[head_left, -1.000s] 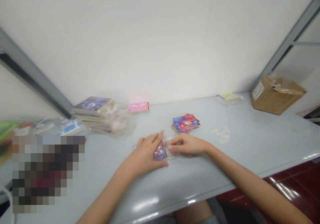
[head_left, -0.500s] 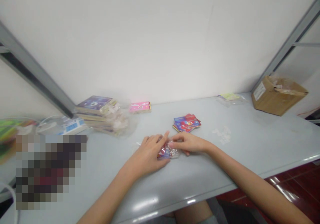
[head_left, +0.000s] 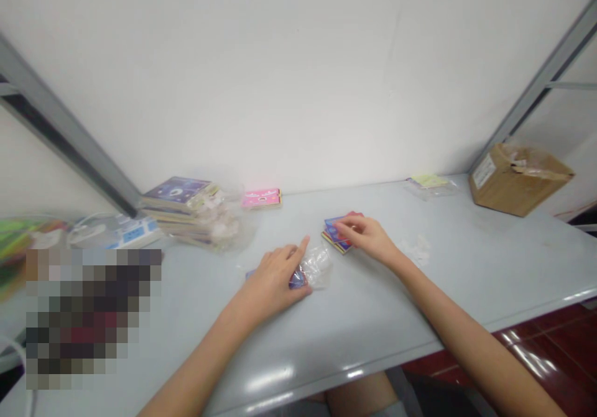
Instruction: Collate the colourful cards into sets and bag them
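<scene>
At far left sits a power strip [head_left: 135, 235], then a tall stack [head_left: 177, 194], partly in plastic, and pink cards [head_left: 262, 199] near the wall. My left hand [head_left: 275, 274] lies palm down over blue cards [head_left: 298, 279], thumb and forefinger spread, beside a clear bag's [head_left: 318, 265] loose end. My right hand [head_left: 366, 238] is at the red-and-blue pile [head_left: 336, 238], fingertips near together; I can't tell whether they grip. Past it lie white scraps [head_left: 421, 250], a packet [head_left: 430, 182] and a box [head_left: 497, 187].
</scene>
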